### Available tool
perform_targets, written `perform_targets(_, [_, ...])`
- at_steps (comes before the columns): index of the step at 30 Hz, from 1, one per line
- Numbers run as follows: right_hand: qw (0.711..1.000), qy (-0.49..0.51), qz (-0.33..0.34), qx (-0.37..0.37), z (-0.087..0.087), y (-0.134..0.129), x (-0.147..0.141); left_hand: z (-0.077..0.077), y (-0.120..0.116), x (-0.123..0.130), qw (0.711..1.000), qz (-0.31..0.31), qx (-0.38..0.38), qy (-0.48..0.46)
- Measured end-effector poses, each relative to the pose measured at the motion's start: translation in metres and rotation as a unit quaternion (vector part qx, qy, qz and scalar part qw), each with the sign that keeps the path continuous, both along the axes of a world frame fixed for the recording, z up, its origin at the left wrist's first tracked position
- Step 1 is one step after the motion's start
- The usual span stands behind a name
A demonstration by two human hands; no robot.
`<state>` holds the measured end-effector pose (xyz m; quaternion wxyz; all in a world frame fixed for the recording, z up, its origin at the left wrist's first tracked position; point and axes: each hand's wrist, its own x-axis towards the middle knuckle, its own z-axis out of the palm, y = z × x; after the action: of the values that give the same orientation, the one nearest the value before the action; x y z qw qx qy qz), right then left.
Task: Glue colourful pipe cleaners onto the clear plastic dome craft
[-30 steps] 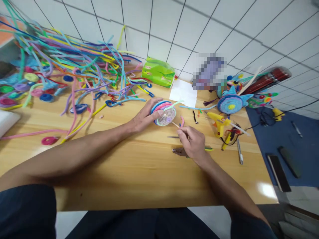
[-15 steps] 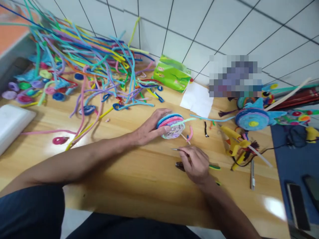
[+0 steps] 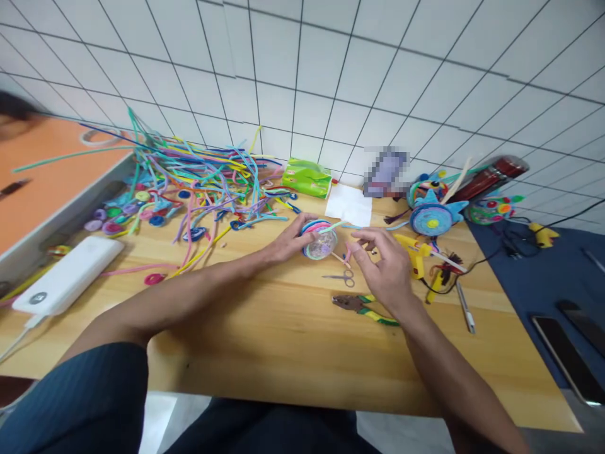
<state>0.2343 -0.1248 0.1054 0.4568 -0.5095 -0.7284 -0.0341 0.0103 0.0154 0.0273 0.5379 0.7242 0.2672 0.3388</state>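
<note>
My left hand (image 3: 289, 241) is closed round a round piece (image 3: 322, 244) wound in blue, pink and mint pipe cleaner, with a clear, glittery face. A mint strand sticks out from its upper right side. Just right of it is my right hand (image 3: 384, 263), thumb and forefinger apart, holding nothing that I can see. A short pink piece (image 3: 348, 253) lies by the right thumb. Small scissors (image 3: 348, 278) rest on the wooden table (image 3: 265, 353) below the hands. Pliers (image 3: 350, 302) with green and yellow handles lie near my right wrist.
Many pipe cleaners (image 3: 208, 165) are heaped at the back left, near a white power bank (image 3: 70, 274). A green packet (image 3: 307, 178) and white paper (image 3: 348, 205) stand behind my hands. To the right are a blue disc craft (image 3: 432, 221), a yellow glue gun (image 3: 416, 257) and a phone (image 3: 564, 359).
My right hand has let go of the scissors, which now lie on the table, and has moved up with its fingers spread. The camera view has tilted up, showing more wall.
</note>
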Motion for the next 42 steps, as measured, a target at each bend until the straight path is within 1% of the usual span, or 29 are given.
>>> perform_targets(3, [0.999,0.044,0.010,0.004,0.001,0.014,-0.004,0.000,0.000,0.009,1.000,0.022,-0.016,-0.007])
perform_targets(6, [0.998,0.059,0.019,-0.010,-0.008,0.020,-0.008,-0.005,-0.002,0.014,0.999,0.034,-0.015,-0.030])
perform_targets(9, [0.999,0.029,0.008,-0.021,-0.021,0.022,-0.007,-0.013,-0.004,0.014,0.997,0.030,-0.010,-0.066])
perform_targets(12, [1.000,-0.024,-0.017,0.000,-0.033,0.027,-0.003,-0.019,-0.005,0.011,0.996,0.033,-0.004,-0.081])
perform_targets(15, [0.996,-0.078,-0.025,0.028,-0.041,0.034,-0.001,-0.021,-0.005,0.009,0.997,0.029,-0.009,-0.078])
perform_targets(17, [0.995,-0.092,-0.018,0.034,-0.044,0.037,-0.001,-0.021,-0.005,0.008,0.997,0.022,-0.008,-0.074])
perform_targets(22, [0.997,-0.065,-0.005,0.034,-0.050,0.039,0.001,-0.018,-0.007,0.007,0.998,0.017,-0.005,-0.063])
perform_targets(27, [0.997,-0.074,-0.007,0.005,-0.052,0.038,0.006,-0.017,-0.007,0.006,0.998,0.011,-0.017,-0.065])
perform_targets(31, [0.997,-0.074,-0.011,-0.003,-0.052,0.038,0.006,-0.017,-0.006,0.006,0.998,0.004,-0.018,-0.057])
perform_targets(34, [0.997,-0.082,-0.006,-0.002,-0.053,0.039,0.005,-0.017,-0.005,0.007,0.998,0.000,-0.022,-0.055])
perform_targets(38, [0.996,-0.091,-0.001,0.024,-0.056,0.039,0.005,-0.017,-0.005,0.007,0.998,0.002,-0.014,-0.057])
perform_targets(42, [0.996,-0.091,-0.003,0.004,-0.058,0.038,0.005,-0.015,-0.006,0.007,0.998,-0.001,-0.019,-0.058])
